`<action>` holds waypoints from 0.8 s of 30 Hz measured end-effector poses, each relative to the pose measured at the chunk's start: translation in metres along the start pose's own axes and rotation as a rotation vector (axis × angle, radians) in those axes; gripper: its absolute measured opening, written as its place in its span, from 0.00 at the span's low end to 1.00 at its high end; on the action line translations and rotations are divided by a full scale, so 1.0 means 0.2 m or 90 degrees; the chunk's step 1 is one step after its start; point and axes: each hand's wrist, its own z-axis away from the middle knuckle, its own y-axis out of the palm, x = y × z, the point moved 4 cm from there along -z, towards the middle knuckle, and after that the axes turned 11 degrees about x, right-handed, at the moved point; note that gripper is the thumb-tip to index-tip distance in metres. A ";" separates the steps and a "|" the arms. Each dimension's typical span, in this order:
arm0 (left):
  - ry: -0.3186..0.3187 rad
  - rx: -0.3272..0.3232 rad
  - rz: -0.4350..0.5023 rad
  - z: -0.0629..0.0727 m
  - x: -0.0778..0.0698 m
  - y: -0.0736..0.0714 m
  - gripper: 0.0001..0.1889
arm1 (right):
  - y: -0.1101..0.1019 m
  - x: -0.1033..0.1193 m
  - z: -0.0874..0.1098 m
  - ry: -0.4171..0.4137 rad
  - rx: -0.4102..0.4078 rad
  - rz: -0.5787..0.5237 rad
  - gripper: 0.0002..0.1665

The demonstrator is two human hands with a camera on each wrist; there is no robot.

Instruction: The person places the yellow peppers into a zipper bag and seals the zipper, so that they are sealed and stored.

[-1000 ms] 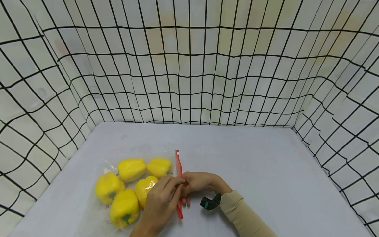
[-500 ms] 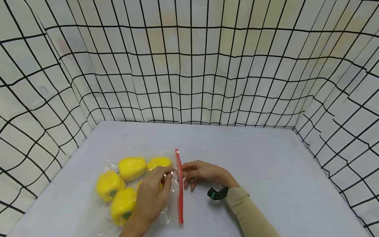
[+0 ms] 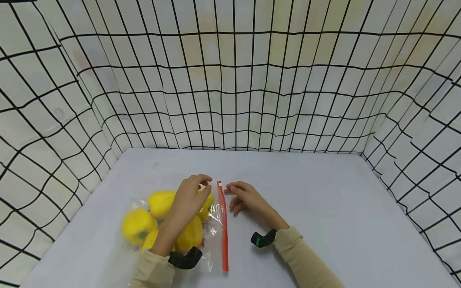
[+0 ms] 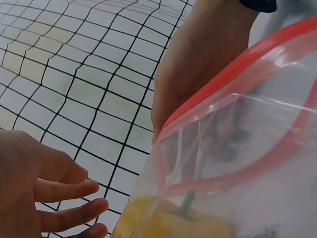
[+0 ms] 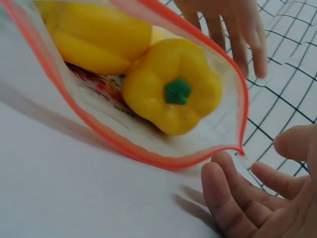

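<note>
A clear zip bag (image 3: 214, 240) with a red zip edge (image 3: 225, 240) lies on the table, holding several yellow bell peppers (image 3: 137, 226). In the right wrist view the bag's mouth gapes, showing a pepper (image 5: 173, 84) with a green stem. My left hand (image 3: 189, 198) hovers over the bag near its far corner, fingers loosely bent and holding nothing; it hides parts of some peppers. Just right of the zip edge is my right hand (image 3: 248, 198), its relaxed fingertips close to the far corner of the bag's mouth. Both hands also show in the left wrist view, around the bag's rim.
A white table (image 3: 306, 200) extends right of the bag. Black netting (image 3: 248, 92) over pale walls encloses the table's back and both sides. Dark wrist-worn devices sit on the left wrist (image 3: 185, 259) and right wrist (image 3: 263, 239).
The right hand has let go of the zip edge and both hands have moved toward the bag's far corner. The left hand has risen away from the bag's near middle.
</note>
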 end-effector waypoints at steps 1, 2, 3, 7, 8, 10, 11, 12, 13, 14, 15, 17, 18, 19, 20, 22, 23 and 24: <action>-0.007 0.010 0.006 -0.03 0.01 0.00 0.16 | 0.01 0.00 -0.01 0.002 -0.001 0.001 0.26; -0.013 0.015 0.013 -0.06 0.02 0.00 0.17 | 0.02 0.00 -0.01 0.005 -0.003 0.004 0.28; -0.019 0.019 0.020 -0.08 0.04 0.01 0.18 | 0.03 0.00 -0.02 0.008 -0.005 0.008 0.29; -0.059 0.060 0.034 -0.17 0.09 0.04 0.20 | 0.07 0.01 -0.05 0.013 -0.018 0.004 0.30; -0.070 0.075 0.027 -0.19 0.10 0.05 0.21 | 0.07 0.01 -0.06 0.011 -0.022 0.001 0.30; -0.086 0.103 0.007 -0.21 0.12 0.07 0.21 | 0.08 0.00 -0.07 0.011 -0.029 -0.008 0.29; -0.092 0.112 -0.006 -0.23 0.13 0.08 0.22 | 0.08 0.00 -0.07 0.012 -0.034 -0.015 0.29; -0.097 0.117 -0.019 -0.24 0.14 0.09 0.22 | 0.08 0.00 -0.07 0.014 -0.038 -0.023 0.29; -0.098 0.119 -0.035 -0.25 0.14 0.10 0.22 | 0.08 0.00 -0.07 0.018 -0.043 -0.030 0.28; -0.098 0.119 -0.047 -0.26 0.14 0.11 0.21 | 0.08 -0.01 -0.07 0.021 -0.047 -0.036 0.29; -0.097 0.116 -0.059 -0.26 0.15 0.12 0.21 | 0.08 -0.01 -0.07 0.024 -0.051 -0.044 0.29; -0.095 0.115 -0.076 -0.28 0.15 0.14 0.21 | 0.08 0.00 -0.08 0.024 -0.058 -0.059 0.30; -0.092 0.114 -0.083 -0.28 0.15 0.15 0.21 | 0.08 0.00 -0.08 0.023 -0.061 -0.066 0.31; -0.090 0.112 -0.086 -0.29 0.15 0.15 0.21 | 0.08 0.00 -0.09 0.022 -0.063 -0.073 0.32; -0.091 0.110 -0.084 -0.30 0.15 0.16 0.21 | 0.08 0.00 -0.09 0.021 -0.066 -0.079 0.33; -0.091 0.100 -0.078 -0.31 0.14 0.16 0.20 | 0.08 0.01 -0.10 0.022 -0.072 -0.093 0.34; -0.091 0.092 -0.074 -0.32 0.15 0.16 0.20 | 0.08 0.01 -0.10 0.024 -0.076 -0.100 0.34; -0.091 0.084 -0.069 -0.33 0.15 0.16 0.20 | 0.08 0.02 -0.11 0.026 -0.079 -0.108 0.34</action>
